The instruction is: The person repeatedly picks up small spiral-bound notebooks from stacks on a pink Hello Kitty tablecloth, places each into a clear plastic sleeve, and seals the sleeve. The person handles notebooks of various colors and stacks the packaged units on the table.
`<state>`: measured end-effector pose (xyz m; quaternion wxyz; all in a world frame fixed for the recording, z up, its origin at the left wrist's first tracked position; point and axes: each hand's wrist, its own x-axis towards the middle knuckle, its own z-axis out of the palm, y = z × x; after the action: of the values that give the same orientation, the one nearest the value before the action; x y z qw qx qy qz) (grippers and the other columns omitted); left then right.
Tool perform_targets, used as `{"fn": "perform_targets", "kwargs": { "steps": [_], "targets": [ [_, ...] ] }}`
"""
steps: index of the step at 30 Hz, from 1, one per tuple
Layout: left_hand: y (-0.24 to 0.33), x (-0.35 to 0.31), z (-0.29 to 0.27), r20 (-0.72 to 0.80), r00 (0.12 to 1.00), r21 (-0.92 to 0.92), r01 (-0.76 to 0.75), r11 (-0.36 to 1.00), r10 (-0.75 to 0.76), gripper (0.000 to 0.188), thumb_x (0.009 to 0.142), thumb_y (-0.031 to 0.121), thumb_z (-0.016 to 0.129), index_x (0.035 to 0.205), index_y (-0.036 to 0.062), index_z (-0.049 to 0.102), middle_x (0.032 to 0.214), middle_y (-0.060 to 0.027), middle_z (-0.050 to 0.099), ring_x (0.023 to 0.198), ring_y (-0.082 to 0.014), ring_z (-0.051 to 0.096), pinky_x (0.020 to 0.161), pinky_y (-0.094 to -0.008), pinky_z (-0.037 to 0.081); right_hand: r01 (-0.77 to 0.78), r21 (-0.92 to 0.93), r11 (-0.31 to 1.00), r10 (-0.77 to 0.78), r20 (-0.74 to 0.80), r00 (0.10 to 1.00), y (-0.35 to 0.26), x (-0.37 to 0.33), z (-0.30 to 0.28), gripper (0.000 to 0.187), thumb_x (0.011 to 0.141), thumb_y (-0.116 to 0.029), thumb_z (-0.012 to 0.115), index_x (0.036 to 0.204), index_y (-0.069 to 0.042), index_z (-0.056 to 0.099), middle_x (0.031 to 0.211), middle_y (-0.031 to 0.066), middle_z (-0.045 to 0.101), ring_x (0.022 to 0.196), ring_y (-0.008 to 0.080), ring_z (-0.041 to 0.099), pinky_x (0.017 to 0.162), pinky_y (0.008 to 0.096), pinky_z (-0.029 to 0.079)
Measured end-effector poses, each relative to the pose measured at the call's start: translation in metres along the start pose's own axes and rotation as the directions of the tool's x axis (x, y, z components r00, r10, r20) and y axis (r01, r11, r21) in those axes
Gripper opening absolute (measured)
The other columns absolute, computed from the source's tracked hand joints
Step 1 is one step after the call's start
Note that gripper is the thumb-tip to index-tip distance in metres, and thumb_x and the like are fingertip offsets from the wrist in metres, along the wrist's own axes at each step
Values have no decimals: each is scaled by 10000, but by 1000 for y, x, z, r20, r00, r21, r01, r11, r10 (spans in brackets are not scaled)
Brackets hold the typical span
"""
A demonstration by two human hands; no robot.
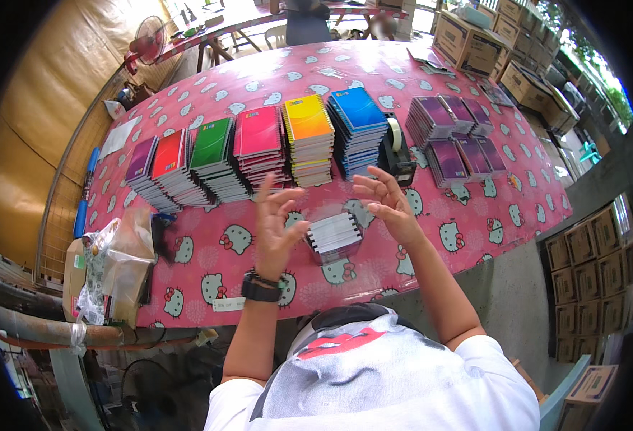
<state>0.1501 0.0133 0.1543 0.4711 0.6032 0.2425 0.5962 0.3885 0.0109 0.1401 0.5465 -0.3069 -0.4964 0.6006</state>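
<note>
My left hand [276, 233], with a dark watch on its wrist, is raised over the table with its fingers spread and nothing in them. Opposite it, my right hand [391, 207] is also open, its fingers apart. Between and just below them sits a small block of spiral notebooks [334, 233], white on top with dark binding along its edges and a purplish front side. Beyond my hands stands a row of spiral notebook stacks: purple [142, 159], red [169, 154], green [211, 141], pink [257, 131], yellow [308, 118] and blue [357, 109].
A black tape dispenser [401, 169] stands beside the blue stack. Farther right are wrapped purple notebook bundles [449, 158]. Plastic and brown packaging [131, 255] lies at the left edge of the pink patterned table [431, 269]. Cardboard boxes [467, 42] stand at the far right.
</note>
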Motion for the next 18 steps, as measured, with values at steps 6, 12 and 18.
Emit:
{"fn": "perform_targets", "kwargs": {
  "steps": [6,12,18],
  "targets": [
    [-58,-46,31,-148,966,173,235,957,-211,730,920,515,448,1436,67,190,1308,-143,433,1211,-212,396,1031,-377,286,63,-481,875,9,145,989,50,-25,23,900,760,-334,680,1464,-106,168,1448,171,263,1337,250,271,1082,367,220],
    [-52,-25,25,-95,974,22,211,977,-208,677,965,546,251,1415,42,227,1353,-164,401,1256,-219,366,1054,-370,277,30,-290,957,-30,4,1000,28,-15,21,733,866,-429,574,1422,-67,264,1387,162,350,1290,235,331,1061,347,247],
    [9,33,12,-74,942,639,297,709,-327,294,752,37,673,1043,32,630,822,-69,667,745,-139,632,682,-279,496,76,-960,269,-52,64,997,-16,22,19,231,804,-209,686,961,-42,661,913,107,638,818,207,615,754,331,474]
  ]
}}
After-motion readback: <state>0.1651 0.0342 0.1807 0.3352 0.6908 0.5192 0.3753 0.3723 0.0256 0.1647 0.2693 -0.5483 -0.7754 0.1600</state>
